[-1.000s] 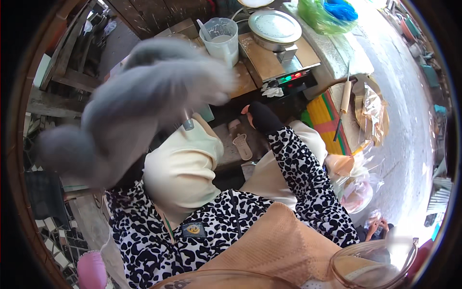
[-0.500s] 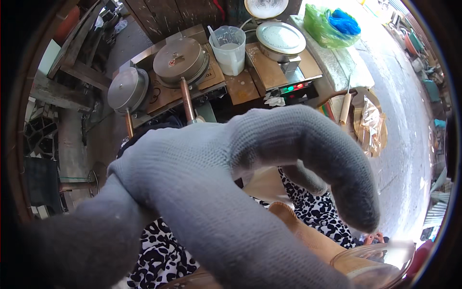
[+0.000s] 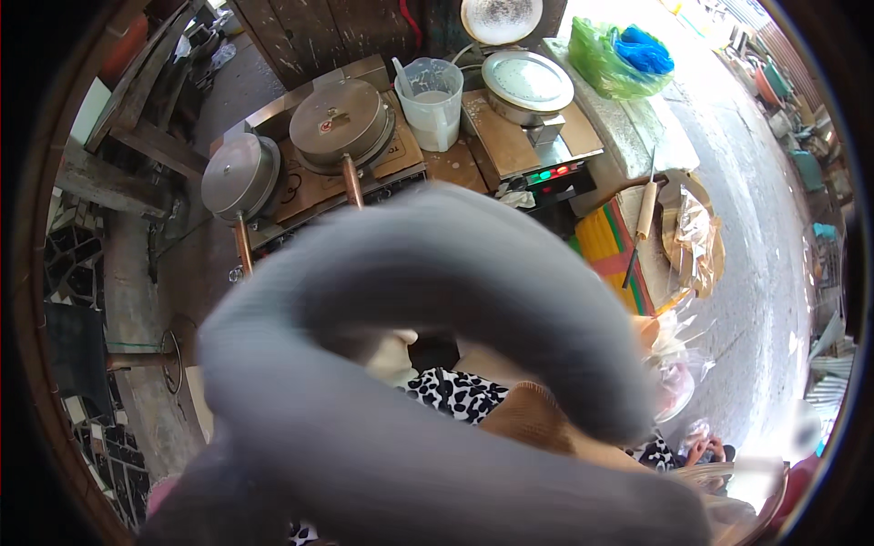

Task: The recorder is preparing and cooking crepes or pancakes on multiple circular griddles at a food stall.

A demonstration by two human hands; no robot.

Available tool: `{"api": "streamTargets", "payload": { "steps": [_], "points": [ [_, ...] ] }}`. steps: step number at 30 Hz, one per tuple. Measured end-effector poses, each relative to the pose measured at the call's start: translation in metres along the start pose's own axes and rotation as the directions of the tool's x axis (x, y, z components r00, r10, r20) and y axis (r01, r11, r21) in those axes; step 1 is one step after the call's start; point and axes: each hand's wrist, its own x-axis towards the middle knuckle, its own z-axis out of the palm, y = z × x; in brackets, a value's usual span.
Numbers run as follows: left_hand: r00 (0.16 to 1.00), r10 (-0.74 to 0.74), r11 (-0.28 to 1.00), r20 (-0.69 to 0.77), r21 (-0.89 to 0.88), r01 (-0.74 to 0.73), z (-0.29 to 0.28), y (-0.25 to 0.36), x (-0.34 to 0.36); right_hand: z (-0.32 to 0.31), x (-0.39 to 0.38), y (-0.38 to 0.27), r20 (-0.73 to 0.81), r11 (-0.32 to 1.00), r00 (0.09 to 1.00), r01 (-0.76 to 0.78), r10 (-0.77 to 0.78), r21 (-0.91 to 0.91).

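My left hand (image 3: 437,273), in a grey knitted glove, fills the middle of the view close up and is smeared by motion. Its thumb and a long bent finger stand apart in a wide curve, with nothing visible held between them. Through the gap show black-and-white patterned trousers (image 3: 455,396) and a tan piece with a ribbed edge (image 3: 528,419), whose kind I cannot tell. Beyond the hand are two round lidded metal pans, a larger one (image 3: 337,118) and a smaller one (image 3: 240,177), with copper-coloured handles. My right hand is not in view.
A clear jug (image 3: 431,105) with pale liquid stands beside a round white-topped cooker (image 3: 528,82) with red and green lights. At right are a wooden-handled tool (image 3: 646,209), a coloured box (image 3: 605,246) and a green plastic bag (image 3: 605,68). Another person's hands (image 3: 706,449) show at lower right.
My left hand has shifted and blurred; its long finger now arches further left. More of the coloured box at right has come into sight. The pans and jug stand as before.
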Motion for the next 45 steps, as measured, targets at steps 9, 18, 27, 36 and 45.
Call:
{"api": "streamTargets", "payload": {
  "steps": [9,18,27,36,45],
  "points": [
    [0.687,0.634,0.766,-0.355,0.406,-0.498,-0.059,0.013,-0.038,-0.044,-0.012,0.01,0.06,0.991,0.998,-0.017,0.026,-0.135],
    [0.539,0.827,0.501,-0.161,0.645,-0.577,-0.045,0.019,-0.087,-0.046,-0.014,0.005,0.06,0.984,0.988,-0.135,0.142,-0.113],
    [0.894,0.433,0.648,0.113,0.65,-0.396,-0.043,-0.047,0.022,-0.052,-0.001,-0.009,0.212,0.927,0.905,-0.374,0.37,-0.021],
    [0.024,-0.448,0.893,0.894,0.448,-0.04,0.045,-0.22,-0.007,-0.056,0.02,-0.065,0.409,0.708,0.909,-0.338,0.075,0.62],
    [0.194,-0.301,0.898,0.934,0.346,-0.273,0.043,-0.354,-0.062,-0.084,0.026,-0.082,0.394,0.905,0.843,-0.421,0.366,0.06]
  ]
}}
